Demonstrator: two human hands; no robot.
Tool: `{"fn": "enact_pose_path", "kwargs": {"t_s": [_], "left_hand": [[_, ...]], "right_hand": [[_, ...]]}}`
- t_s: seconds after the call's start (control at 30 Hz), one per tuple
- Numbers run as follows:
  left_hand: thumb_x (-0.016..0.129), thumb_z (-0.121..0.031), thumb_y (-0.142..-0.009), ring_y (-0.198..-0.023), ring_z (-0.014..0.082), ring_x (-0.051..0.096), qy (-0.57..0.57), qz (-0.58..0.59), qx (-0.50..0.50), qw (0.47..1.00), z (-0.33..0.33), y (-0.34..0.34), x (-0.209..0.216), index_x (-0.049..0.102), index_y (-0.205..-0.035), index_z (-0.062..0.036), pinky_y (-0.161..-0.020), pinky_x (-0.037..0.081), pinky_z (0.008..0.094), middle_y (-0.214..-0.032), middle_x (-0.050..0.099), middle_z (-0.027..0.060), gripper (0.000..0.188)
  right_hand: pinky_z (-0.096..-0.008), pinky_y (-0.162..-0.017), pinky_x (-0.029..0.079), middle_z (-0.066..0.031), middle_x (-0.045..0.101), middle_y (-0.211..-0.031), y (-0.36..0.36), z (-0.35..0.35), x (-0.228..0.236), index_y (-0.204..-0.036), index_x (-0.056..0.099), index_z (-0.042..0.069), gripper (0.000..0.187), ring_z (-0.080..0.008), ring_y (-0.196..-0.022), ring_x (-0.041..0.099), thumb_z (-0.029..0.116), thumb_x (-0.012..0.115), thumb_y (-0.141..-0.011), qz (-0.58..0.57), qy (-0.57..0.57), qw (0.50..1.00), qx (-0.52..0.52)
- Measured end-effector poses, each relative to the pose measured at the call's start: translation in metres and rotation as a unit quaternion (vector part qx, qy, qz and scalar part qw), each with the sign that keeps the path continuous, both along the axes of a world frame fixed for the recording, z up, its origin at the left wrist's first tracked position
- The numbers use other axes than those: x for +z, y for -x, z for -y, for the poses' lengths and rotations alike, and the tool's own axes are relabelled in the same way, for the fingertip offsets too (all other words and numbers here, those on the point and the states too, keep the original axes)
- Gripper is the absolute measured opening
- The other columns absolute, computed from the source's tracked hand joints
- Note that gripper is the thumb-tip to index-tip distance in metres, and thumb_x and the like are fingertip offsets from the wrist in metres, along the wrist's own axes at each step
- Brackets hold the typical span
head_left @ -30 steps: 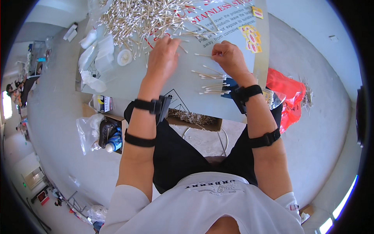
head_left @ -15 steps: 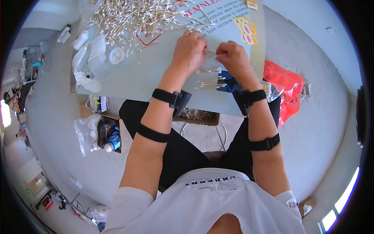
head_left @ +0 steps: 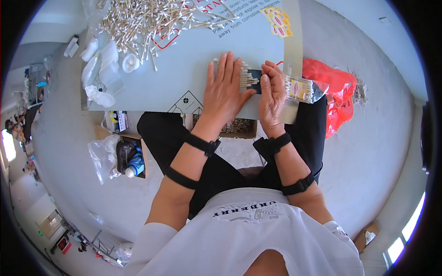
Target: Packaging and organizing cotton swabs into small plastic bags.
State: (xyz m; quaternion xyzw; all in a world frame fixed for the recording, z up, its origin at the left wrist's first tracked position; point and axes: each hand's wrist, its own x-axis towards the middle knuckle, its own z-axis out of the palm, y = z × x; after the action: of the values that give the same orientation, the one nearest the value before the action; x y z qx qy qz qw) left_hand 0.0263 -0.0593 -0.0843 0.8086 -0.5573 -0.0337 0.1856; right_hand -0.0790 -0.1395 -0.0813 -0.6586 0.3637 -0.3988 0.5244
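Note:
My left hand [head_left: 224, 92] lies flat on the tabletop with its fingers stretched out. Its inner side is against a small row of cotton swabs [head_left: 247, 80], whose ends show between thumb and forefinger; the palm hides part of the row. Just right of the swabs a dark piece [head_left: 254, 87] lies on the table. My right hand [head_left: 272, 96] stands on its edge over the right end of that piece, loosely curved, with nothing seen in it. Beside it is a clear packet of swabs with a yellow label [head_left: 301, 89], at the table's right edge.
A large heap of loose swabs [head_left: 138, 20] covers the table's far left. Near it are a round white container [head_left: 130, 63] and clear plastic bags [head_left: 108, 64]. Yellow labels [head_left: 278, 21] lie at the far right. A red bag [head_left: 338, 87] hangs past the right edge.
My left hand has gone from closed fingers to lying flat, lower on the table. The right hand has come down from its pinch. The spread swabs now form a tighter row.

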Motion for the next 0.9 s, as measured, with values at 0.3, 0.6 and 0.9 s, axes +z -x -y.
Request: {"fn": "enact_pose_path", "kwargs": {"t_s": [0.3,0.6,0.9], "left_hand": [[0.063,-0.028,-0.088,-0.138,0.0385,0.032,0.124,-0.026,0.07,0.99,0.012,-0.025,-0.012,0.04,-0.138,0.0017,-0.114,0.023,0.0494,-0.145,0.038,0.0222,0.063],[0.072,0.0,-0.07,-0.1,0.0272,0.052,0.152,-0.043,0.066,0.985,0.003,-0.061,0.011,0.066,-0.094,-0.0099,-0.087,0.04,0.0402,-0.098,0.057,0.0045,0.026],[0.075,-0.005,-0.071,-0.094,0.0252,0.052,0.092,-0.016,0.021,0.995,0.025,-0.055,0.013,0.065,-0.083,-0.0102,-0.083,0.04,0.0392,-0.091,0.056,0.0012,0.017]], "right_hand": [[-0.0317,-0.105,0.037,-0.0161,0.054,-0.133,-0.007,0.017,-0.015,-0.119,0.058,-0.005,0.028,-0.0243,-0.123,0.05,0.013,0.048,-0.1,0.086,-0.017,0.996,-0.001],[-0.0316,-0.104,0.038,-0.0156,0.058,-0.13,-0.018,0.033,-0.021,-0.118,0.059,-0.005,0.029,-0.0234,-0.122,0.052,0.015,0.049,-0.1,0.091,-0.053,0.994,0.031],[-0.0317,-0.104,0.038,-0.0149,0.058,-0.128,-0.017,0.031,-0.023,-0.116,0.06,-0.005,0.028,-0.0232,-0.12,0.053,0.015,0.051,-0.099,0.098,-0.054,0.993,0.032]]}}
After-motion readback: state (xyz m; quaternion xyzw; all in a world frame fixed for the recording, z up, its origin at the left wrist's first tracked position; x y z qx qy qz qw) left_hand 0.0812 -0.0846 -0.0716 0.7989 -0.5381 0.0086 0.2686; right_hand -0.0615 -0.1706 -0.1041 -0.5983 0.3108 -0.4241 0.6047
